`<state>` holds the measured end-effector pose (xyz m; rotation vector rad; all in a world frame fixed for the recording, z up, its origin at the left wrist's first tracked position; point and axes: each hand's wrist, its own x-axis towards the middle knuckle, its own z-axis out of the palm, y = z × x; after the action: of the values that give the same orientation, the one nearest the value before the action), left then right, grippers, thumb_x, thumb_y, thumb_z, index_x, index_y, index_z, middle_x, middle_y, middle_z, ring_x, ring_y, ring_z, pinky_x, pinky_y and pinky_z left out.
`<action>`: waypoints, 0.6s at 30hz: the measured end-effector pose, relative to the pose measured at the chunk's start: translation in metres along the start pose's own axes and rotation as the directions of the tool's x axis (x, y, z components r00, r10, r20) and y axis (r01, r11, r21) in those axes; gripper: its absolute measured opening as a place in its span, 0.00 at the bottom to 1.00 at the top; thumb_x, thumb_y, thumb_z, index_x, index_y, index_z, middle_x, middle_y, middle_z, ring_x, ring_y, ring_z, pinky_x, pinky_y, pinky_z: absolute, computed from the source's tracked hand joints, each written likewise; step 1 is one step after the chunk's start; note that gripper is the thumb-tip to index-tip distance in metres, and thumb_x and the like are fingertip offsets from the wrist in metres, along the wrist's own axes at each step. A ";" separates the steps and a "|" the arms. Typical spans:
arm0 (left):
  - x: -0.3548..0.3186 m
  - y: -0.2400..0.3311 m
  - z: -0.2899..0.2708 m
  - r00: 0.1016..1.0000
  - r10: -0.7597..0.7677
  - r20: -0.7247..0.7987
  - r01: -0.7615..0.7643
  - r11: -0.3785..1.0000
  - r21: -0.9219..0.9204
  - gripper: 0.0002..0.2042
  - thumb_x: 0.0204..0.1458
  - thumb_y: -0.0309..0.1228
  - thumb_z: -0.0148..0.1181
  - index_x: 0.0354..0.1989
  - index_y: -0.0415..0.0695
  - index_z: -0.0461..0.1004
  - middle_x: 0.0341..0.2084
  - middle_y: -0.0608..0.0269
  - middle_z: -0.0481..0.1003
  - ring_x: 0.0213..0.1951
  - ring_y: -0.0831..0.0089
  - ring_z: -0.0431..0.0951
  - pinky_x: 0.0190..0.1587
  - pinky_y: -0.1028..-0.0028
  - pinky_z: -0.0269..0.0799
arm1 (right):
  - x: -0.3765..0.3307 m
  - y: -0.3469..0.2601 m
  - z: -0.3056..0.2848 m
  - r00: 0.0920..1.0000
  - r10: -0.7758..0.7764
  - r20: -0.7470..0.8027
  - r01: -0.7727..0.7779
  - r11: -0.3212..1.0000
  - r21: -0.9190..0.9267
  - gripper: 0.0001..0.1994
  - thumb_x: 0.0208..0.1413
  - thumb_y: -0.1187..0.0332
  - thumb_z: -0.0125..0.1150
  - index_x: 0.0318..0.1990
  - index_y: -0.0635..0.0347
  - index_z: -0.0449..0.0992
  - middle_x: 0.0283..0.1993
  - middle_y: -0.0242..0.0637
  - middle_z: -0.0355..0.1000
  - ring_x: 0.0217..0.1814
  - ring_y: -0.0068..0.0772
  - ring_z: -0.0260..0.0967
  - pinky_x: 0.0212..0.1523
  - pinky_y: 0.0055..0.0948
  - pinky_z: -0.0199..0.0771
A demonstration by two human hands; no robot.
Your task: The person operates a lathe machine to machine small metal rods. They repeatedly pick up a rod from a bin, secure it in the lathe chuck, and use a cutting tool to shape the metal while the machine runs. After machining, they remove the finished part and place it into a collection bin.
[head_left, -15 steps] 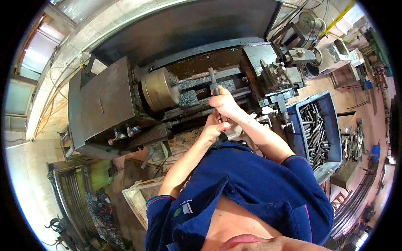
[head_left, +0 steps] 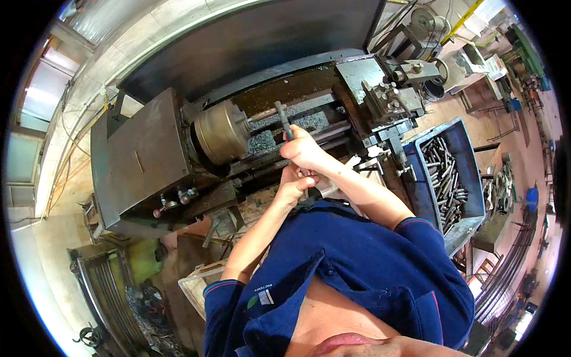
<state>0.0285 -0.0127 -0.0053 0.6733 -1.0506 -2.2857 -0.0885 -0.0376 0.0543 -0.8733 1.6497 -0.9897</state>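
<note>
My right hand is closed around the lower part of a stepped metal rod, whose dark upper end points up and away over the lathe bed. Just below it, close to my body, my left hand has its fingers bent inward and pressed together. Whatever lies in them is mostly hidden. Beyond and left of the rod is the round lathe chuck. A thin bar reaches right from the chuck's jaws, passing behind the rod's upper end in this view.
The lathe's headstock stands at left, with levers on its front. Metal chips lie in the bed. The carriage with its tool post sits at right. A blue bin of metal rods stands right of my arm.
The whole scene has shifted slightly left as my head moved. Both hands stay close together, and the rod in my right hand leans a little more to the left.
</note>
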 end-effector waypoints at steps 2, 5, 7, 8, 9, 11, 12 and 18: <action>0.001 0.001 -0.004 0.999 -0.010 0.042 0.009 1.000 0.029 0.31 0.32 0.30 0.69 0.46 0.35 0.61 0.35 0.63 0.69 0.38 0.74 0.72 0.40 0.77 0.72 | 0.005 0.003 0.003 0.999 -0.033 0.043 0.034 0.999 -0.019 0.12 0.33 0.71 0.55 0.29 0.62 0.64 0.23 0.38 0.62 0.28 0.32 0.62 0.31 0.29 0.64; 0.007 -0.008 0.007 0.999 0.008 0.054 -0.005 0.999 -0.051 0.30 0.31 0.33 0.71 0.44 0.36 0.62 0.32 0.66 0.68 0.34 0.76 0.70 0.39 0.77 0.71 | 0.004 0.007 -0.006 0.999 0.038 -0.009 -0.038 0.998 0.056 0.12 0.32 0.70 0.55 0.28 0.63 0.64 0.23 0.38 0.63 0.28 0.31 0.62 0.30 0.29 0.63; 0.005 -0.008 0.013 0.998 0.061 0.011 -0.061 0.998 -0.003 0.25 0.33 0.34 0.67 0.39 0.37 0.65 0.29 0.66 0.69 0.28 0.78 0.70 0.31 0.79 0.67 | 0.005 0.011 -0.008 0.999 -0.004 -0.036 0.005 0.999 0.039 0.12 0.32 0.70 0.56 0.27 0.63 0.64 0.23 0.39 0.63 0.28 0.31 0.62 0.31 0.30 0.63; 0.001 -0.007 0.012 0.998 0.068 -0.012 -0.068 0.998 -0.004 0.24 0.33 0.34 0.66 0.38 0.37 0.65 0.28 0.67 0.69 0.28 0.78 0.70 0.30 0.80 0.67 | 0.004 0.011 -0.006 0.999 -0.010 -0.035 0.011 1.000 0.007 0.11 0.32 0.69 0.55 0.26 0.63 0.64 0.24 0.39 0.63 0.29 0.32 0.62 0.31 0.30 0.63; -0.002 0.003 0.016 0.994 0.096 -0.045 -0.095 0.995 0.024 0.25 0.32 0.36 0.68 0.37 0.36 0.66 0.27 0.67 0.69 0.29 0.78 0.72 0.30 0.81 0.68 | 0.005 0.009 0.003 0.993 -0.112 -0.024 0.111 0.992 -0.058 0.11 0.35 0.72 0.52 0.30 0.61 0.63 0.21 0.33 0.58 0.25 0.24 0.57 0.23 0.27 0.59; -0.002 0.002 0.009 0.997 0.063 -0.054 -0.060 0.996 0.066 0.26 0.30 0.39 0.69 0.35 0.36 0.66 0.27 0.68 0.69 0.28 0.77 0.71 0.30 0.80 0.67 | 0.003 0.003 0.004 0.997 -0.066 0.027 0.066 0.998 -0.002 0.12 0.33 0.70 0.54 0.30 0.63 0.64 0.23 0.36 0.62 0.27 0.28 0.59 0.27 0.28 0.61; -0.002 0.003 0.010 0.995 0.076 -0.061 -0.071 0.995 0.075 0.26 0.30 0.40 0.69 0.35 0.35 0.67 0.26 0.67 0.69 0.28 0.77 0.71 0.29 0.80 0.67 | 0.002 0.002 0.002 0.999 -0.026 0.043 0.025 1.000 0.017 0.13 0.32 0.69 0.55 0.28 0.65 0.66 0.25 0.39 0.64 0.30 0.31 0.62 0.32 0.30 0.63; 0.002 -0.007 0.011 1.000 0.002 0.012 -0.001 0.999 -0.055 0.26 0.32 0.33 0.70 0.40 0.38 0.65 0.29 0.67 0.68 0.31 0.78 0.72 0.31 0.81 0.70 | 0.002 0.010 -0.010 0.998 -0.067 -0.013 0.067 0.998 0.009 0.11 0.34 0.69 0.55 0.29 0.64 0.66 0.23 0.36 0.64 0.28 0.28 0.61 0.29 0.26 0.63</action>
<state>0.0186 -0.0039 -0.0050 0.6369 -0.9904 -2.3113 -0.0993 -0.0336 0.0465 -0.9232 1.6347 -1.0500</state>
